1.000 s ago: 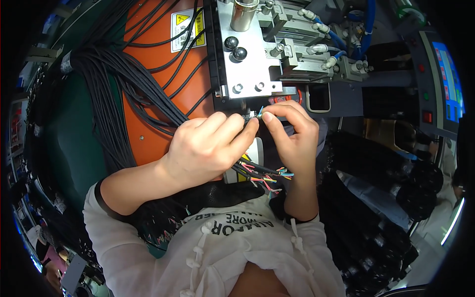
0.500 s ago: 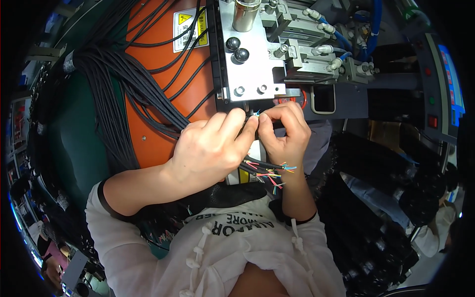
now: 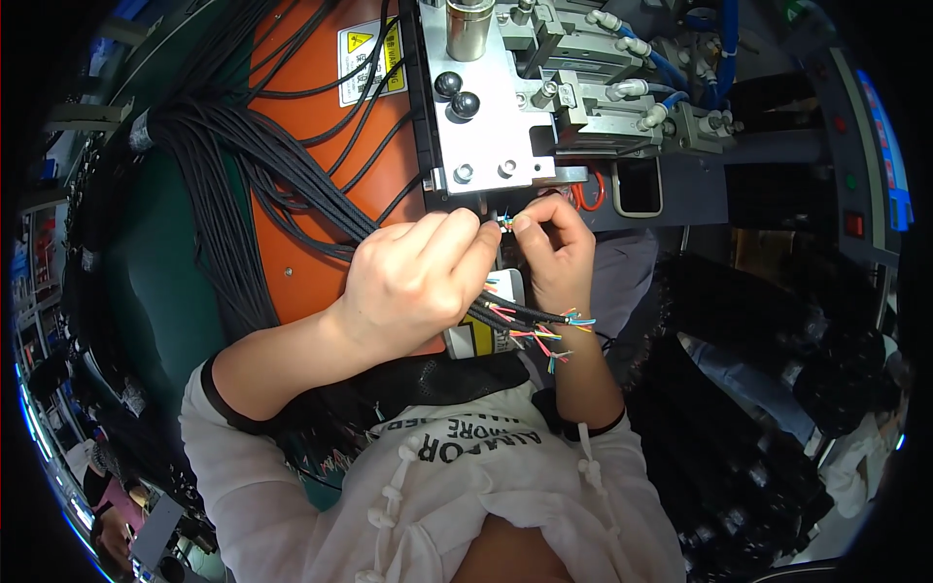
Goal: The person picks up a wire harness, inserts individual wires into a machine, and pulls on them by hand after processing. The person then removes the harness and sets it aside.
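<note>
My left hand (image 3: 418, 277) is closed, thumb and forefinger pinching a cable end just in front of the metal machine head (image 3: 486, 136). Out of that end fan thin coloured wires (image 3: 506, 222), blue, green and reddish among them. My right hand (image 3: 559, 248) pinches the tips of these wires between thumb and forefinger. The rest of the held cable is hidden behind my left hand. Below my hands, several black cables (image 3: 530, 315) stick out past the left hand, their ends split into stripped wires (image 3: 552, 340) in pink, blue and yellow. They pass in front of my right wrist.
A thick bundle of black braided cables (image 3: 282, 185) lies across the orange panel (image 3: 292, 262) at left. Pneumatic cylinders (image 3: 612, 117) with blue hoses stand at back right. Beside them are a black rectangular object with a pale rim (image 3: 638, 188) and a control panel (image 3: 860, 175).
My right thumb and finger have shifted slightly, and more of the coloured wires show between my hands. The loose cable ends below have moved a little to the right.
</note>
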### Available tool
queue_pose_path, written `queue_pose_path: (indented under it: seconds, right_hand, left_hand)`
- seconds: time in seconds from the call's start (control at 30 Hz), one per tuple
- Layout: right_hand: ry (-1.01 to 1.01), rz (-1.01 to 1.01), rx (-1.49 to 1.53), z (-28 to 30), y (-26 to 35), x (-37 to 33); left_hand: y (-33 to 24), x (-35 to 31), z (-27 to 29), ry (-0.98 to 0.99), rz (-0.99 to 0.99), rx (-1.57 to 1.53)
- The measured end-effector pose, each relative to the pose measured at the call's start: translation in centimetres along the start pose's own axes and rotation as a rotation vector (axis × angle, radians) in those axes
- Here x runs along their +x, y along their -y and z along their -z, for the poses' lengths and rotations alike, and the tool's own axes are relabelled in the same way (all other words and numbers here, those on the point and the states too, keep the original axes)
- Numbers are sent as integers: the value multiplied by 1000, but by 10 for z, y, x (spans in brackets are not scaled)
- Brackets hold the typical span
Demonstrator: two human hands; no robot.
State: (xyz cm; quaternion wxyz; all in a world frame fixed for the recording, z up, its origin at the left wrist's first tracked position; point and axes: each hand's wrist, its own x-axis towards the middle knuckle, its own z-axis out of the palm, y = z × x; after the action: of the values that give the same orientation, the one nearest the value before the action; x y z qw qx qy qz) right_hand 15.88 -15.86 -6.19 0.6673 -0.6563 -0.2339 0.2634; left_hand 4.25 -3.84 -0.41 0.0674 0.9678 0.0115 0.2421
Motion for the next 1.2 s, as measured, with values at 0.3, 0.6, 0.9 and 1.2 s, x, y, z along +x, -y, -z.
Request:
queue_pose_path:
  seconds: [0.3, 0.6, 0.9, 1.2]
  right_hand:
    - [25, 233, -361, 0, 12, 5]
    - [-38, 508, -501, -1, 17, 5]
    - [59, -204, -1, 3, 10, 1]
    - [-122, -54, 360, 14, 8, 4]
  left_hand:
    - [2, -3, -1, -50, 4, 2]
    - [2, -1, 8, 13, 76, -60]
    - [-3, -3, 20, 136, 102, 52]
    - [-6, -7, 20, 150, 92, 125]
